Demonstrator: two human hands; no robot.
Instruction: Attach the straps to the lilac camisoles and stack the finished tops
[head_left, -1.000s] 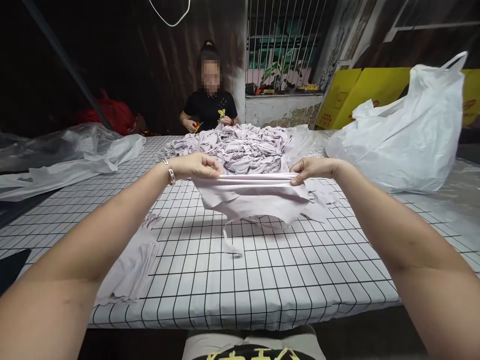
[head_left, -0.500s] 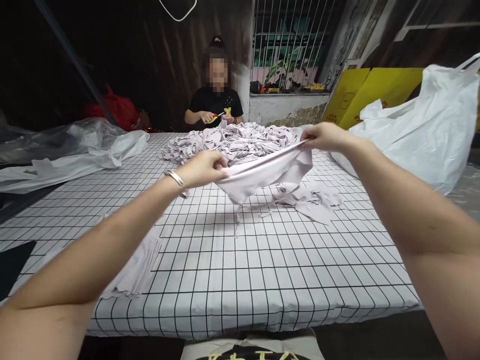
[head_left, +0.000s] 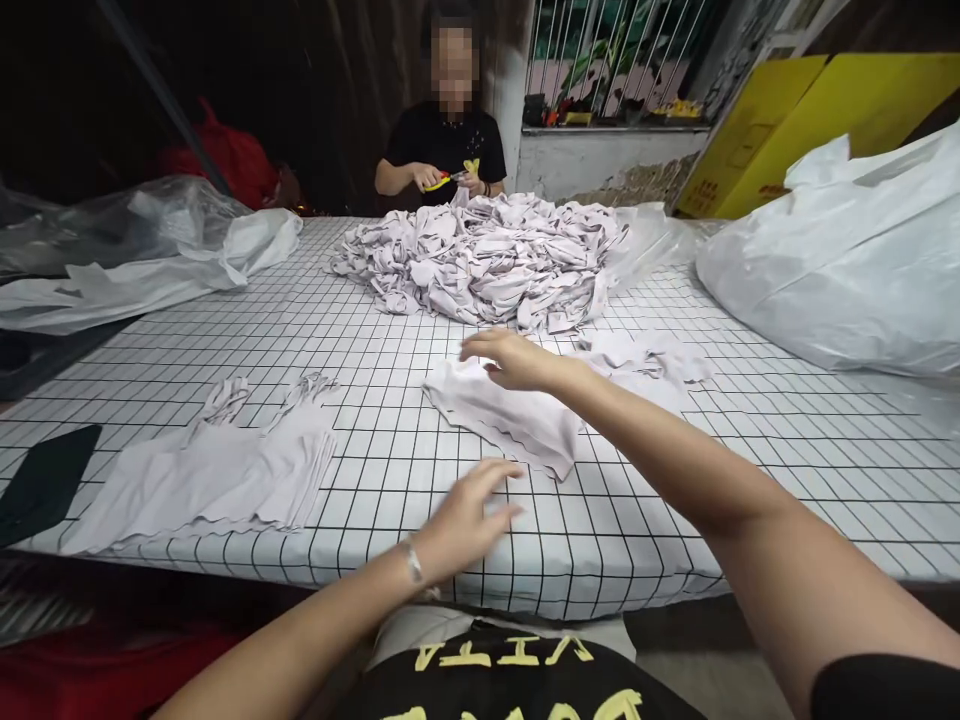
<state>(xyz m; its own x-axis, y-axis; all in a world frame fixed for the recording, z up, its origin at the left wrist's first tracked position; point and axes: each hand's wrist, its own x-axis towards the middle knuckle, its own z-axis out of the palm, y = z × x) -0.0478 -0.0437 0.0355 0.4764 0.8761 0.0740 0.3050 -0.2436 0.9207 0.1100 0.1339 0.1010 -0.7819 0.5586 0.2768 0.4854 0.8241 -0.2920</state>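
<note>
A pale lilac garment [head_left: 521,420], apparently a strappy top, lies spread on the checked tablecloth before me. Over its far left edge reaches my right hand [head_left: 514,360], fingers stretched out and holding nothing; whether it touches the cloth I cannot tell. My left hand [head_left: 469,520], wearing a silver bracelet, hovers on the near side of the garment with fingers apart and nothing in them. Just beyond my right forearm is another crumpled lilac piece [head_left: 645,355]. To the left sits a neat stack of lilac tops [head_left: 217,475], their straps pointing away from me.
A big heap of lilac garments [head_left: 495,260] covers the table's far middle. Behind it a co-worker [head_left: 442,150] holds yellow-and-red handled snips [head_left: 442,181]. A large white plastic bag [head_left: 847,270] stands right, plastic sheeting [head_left: 150,265] lies left, and a dark flat piece [head_left: 49,480] lies front left.
The garment I held stretched between both hands now lies on the table, released. My left hand has come down and nearer; my right has moved left and down. My view has tilted lower.
</note>
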